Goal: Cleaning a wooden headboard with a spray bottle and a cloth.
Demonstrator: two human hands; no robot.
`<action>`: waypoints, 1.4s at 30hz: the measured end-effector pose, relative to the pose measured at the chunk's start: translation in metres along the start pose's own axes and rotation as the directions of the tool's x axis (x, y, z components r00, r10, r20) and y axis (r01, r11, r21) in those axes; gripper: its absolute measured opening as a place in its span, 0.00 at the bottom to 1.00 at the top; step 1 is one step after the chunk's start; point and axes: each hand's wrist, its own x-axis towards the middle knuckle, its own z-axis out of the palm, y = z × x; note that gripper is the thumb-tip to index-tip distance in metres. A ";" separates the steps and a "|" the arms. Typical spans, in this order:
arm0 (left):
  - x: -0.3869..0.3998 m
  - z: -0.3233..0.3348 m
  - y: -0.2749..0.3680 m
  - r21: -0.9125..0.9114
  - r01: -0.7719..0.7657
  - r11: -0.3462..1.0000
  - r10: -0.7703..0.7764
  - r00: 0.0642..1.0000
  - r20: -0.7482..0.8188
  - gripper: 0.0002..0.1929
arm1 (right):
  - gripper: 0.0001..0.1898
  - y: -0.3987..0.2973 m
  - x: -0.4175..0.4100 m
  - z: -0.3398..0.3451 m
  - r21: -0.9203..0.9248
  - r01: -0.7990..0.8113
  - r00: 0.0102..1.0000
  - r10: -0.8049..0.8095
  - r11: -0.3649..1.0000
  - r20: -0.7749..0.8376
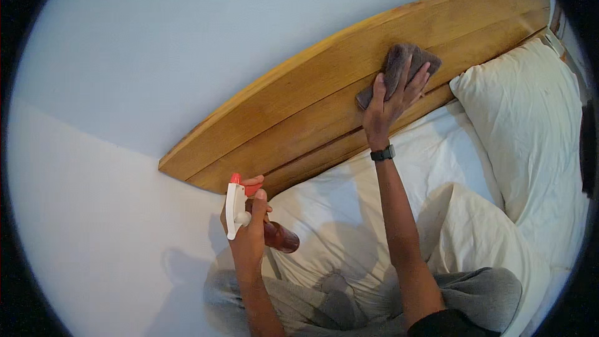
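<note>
My left hand (255, 217) grips a spray bottle with a white and red trigger head (232, 210) and a dark reddish-brown body (282, 238). The bottle is tilted, its red nozzle pointing towards the headboard's lower left end. Pressed flat on the wooden headboard (299, 98), a folded grey-brown cloth (401, 63) lies beneath my right hand (392, 98). The fingers of that hand are spread over the cloth, with the thumb along its left side. A dark watch (383, 153) is on my right wrist.
White bedding (346, 196) covers the bed below the headboard. A white pillow (524, 117) leans near the headboard's right part. Pale wall (154, 47) rises behind and to the left. My legs in grey trousers (482, 295) are folded on the bed.
</note>
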 end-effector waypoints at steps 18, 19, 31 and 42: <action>0.014 0.002 -0.030 -0.224 -0.080 0.971 0.043 0.985 -0.169 0.16 | 0.39 0.043 0.020 -0.010 -0.055 -0.037 0.999 0.039 0.998 0.035; 0.014 0.002 -0.028 -0.214 -0.078 0.974 0.045 0.987 -0.156 0.16 | 0.38 0.044 0.014 -0.012 -0.041 -0.033 0.999 0.034 0.999 0.030; 0.010 0.005 -0.012 -0.179 -0.052 0.982 0.031 0.993 -0.117 0.17 | 0.44 0.040 -0.102 -0.010 -0.067 -0.329 0.935 0.334 0.942 0.120; 0.007 0.000 -0.013 -0.179 -0.042 0.983 0.023 0.994 -0.108 0.15 | 0.49 0.076 -0.077 -0.014 0.401 -0.504 0.842 0.538 0.765 0.034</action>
